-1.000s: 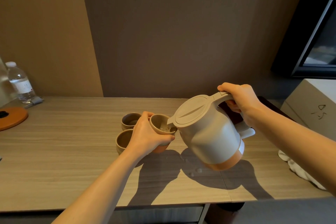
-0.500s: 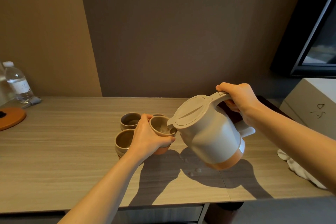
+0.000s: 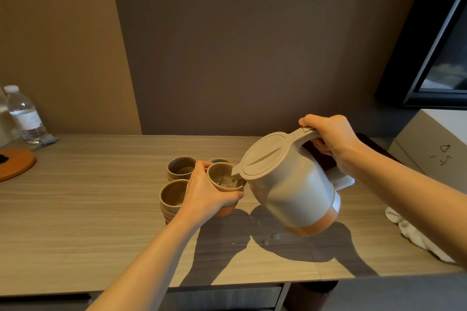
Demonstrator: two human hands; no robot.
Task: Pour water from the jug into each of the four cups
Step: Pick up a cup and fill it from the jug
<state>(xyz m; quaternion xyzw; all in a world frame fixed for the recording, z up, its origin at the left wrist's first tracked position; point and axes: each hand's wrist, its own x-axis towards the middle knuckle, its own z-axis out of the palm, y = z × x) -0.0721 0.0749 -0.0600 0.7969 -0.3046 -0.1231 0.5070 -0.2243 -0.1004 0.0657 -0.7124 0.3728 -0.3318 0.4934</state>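
The left hand (image 3: 207, 197) grips a small brown ceramic cup with a terracotta base (image 3: 225, 185), lifted off the pale wood-grain table (image 3: 75, 209); water shows inside it. The right hand (image 3: 331, 139) is closed around the handle of the grey plastic jug with an orange base band (image 3: 290, 184), tilted leftward, spout at that cup's rim. Three more brown cups (image 3: 174, 194) stand just left of and behind the held cup; whether they contain anything is unclear.

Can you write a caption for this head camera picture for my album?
Right hand tilts the white, orange-based plastic jug, pouring water into a brown ceramic cup held by the left hand.
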